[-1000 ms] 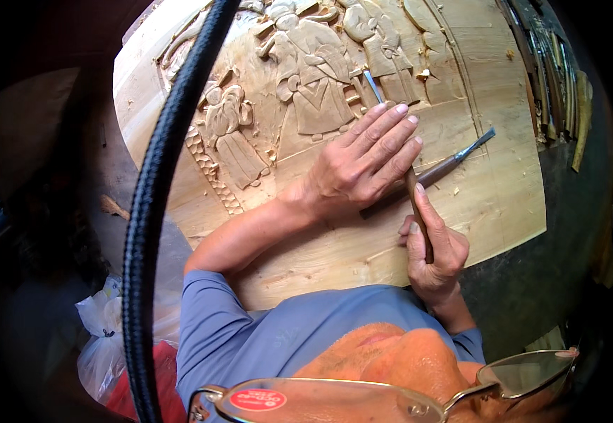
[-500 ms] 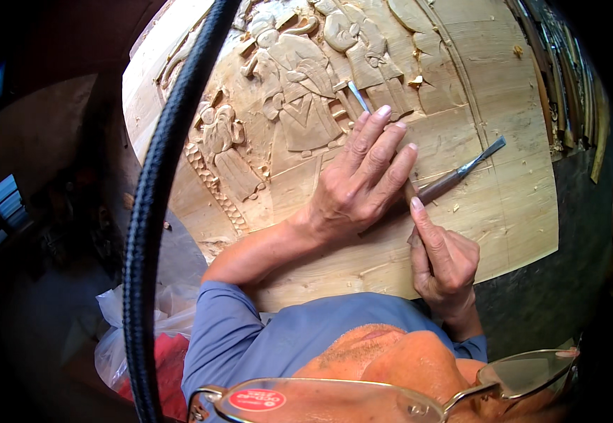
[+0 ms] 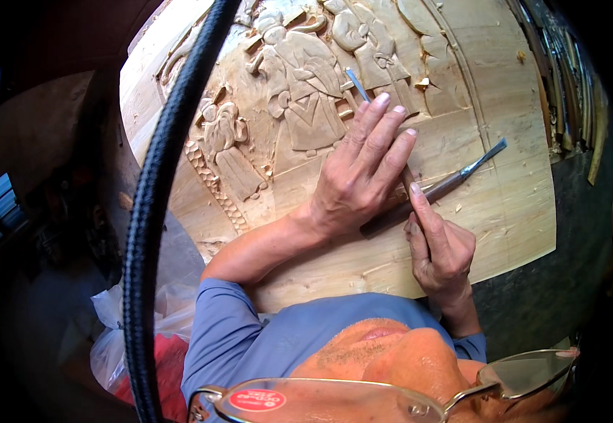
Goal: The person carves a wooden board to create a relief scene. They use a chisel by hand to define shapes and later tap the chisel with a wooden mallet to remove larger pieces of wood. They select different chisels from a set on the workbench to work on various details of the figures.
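A carving chisel [image 3: 356, 84] slants over the carved wooden panel [image 3: 504, 204], its narrow metal blade at the legs of a carved figure [image 3: 371, 62]. My left hand [image 3: 354, 169] rests low over the tool, fingers laid together along the shaft and the thumb hidden beneath. Behind it, my right hand [image 3: 444, 247] grips the handle, with its index finger stretched along the wood. A second, wider chisel [image 3: 442, 187] lies loose on the panel under the held one, its flared metal blade pointing right. Part of its handle is covered by my left hand.
More figures in relief [image 3: 306, 92] fill the panel's far half. Small wood chips [image 3: 423, 83] are scattered about. Several long tools [image 3: 567, 92] lie in a row past the right edge. A black braided cable [image 3: 153, 190] crosses the left side, near a clear plastic bag [image 3: 109, 338].
The chisel and both hands have shifted slightly away from me, and the blade tip sits a little further up and left. The loose chisel has stayed in place.
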`<action>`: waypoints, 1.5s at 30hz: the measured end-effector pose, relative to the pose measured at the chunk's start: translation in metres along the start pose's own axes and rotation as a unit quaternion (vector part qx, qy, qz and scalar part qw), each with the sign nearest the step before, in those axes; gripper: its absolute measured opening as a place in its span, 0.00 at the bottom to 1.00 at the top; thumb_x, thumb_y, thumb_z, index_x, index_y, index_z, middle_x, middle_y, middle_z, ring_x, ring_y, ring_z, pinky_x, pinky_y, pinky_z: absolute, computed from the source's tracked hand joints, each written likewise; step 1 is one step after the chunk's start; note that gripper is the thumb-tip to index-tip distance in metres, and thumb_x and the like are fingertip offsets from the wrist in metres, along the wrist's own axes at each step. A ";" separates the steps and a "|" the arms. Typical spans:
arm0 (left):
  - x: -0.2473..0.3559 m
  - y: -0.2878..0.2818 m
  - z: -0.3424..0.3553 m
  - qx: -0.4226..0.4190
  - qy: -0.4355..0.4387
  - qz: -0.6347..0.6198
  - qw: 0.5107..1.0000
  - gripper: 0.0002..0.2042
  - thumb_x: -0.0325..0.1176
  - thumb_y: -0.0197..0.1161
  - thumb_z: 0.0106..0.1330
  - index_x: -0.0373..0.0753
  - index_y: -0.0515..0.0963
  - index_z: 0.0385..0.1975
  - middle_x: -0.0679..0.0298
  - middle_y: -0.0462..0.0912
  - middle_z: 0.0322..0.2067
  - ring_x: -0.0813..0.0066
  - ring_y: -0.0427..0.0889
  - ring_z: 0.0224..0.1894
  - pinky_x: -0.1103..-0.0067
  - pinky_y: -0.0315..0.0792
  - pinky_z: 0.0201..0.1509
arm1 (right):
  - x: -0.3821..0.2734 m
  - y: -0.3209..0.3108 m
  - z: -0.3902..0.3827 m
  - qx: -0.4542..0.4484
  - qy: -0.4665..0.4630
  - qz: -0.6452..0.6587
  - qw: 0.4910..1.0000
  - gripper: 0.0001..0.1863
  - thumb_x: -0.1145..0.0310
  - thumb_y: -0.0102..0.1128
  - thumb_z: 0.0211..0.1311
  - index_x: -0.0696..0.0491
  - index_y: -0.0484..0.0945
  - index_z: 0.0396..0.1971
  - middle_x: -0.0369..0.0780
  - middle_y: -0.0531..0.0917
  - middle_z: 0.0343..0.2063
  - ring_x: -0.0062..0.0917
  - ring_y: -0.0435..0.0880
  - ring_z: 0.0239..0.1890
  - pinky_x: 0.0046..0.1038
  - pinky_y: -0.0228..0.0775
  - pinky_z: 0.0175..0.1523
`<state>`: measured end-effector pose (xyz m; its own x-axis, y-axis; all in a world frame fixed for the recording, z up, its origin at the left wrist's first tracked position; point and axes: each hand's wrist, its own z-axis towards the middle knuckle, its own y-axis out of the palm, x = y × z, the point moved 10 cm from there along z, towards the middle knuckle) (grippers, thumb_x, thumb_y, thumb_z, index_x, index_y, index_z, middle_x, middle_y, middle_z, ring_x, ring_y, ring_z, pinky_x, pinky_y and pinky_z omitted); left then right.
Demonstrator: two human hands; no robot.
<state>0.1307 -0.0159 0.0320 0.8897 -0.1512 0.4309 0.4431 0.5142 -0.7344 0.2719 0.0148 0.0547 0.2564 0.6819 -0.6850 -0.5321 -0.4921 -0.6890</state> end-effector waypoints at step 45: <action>0.013 -0.015 -0.011 0.001 0.034 0.079 0.996 0.11 0.33 0.80 0.65 0.41 0.89 0.45 0.70 0.70 0.22 0.76 0.72 0.20 0.75 0.64 0.23 | -0.029 0.006 -0.030 -0.006 -0.018 -0.031 0.999 0.31 0.88 0.71 0.64 0.71 0.80 0.69 0.44 0.86 0.26 0.33 0.82 0.20 0.34 0.71 0.27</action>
<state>0.1374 -0.0348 0.0428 0.9536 -0.1257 0.2735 0.2972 0.5384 -0.7885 0.2851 -0.0238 0.0630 0.2589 0.7298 -0.6327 -0.5067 -0.4551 -0.7322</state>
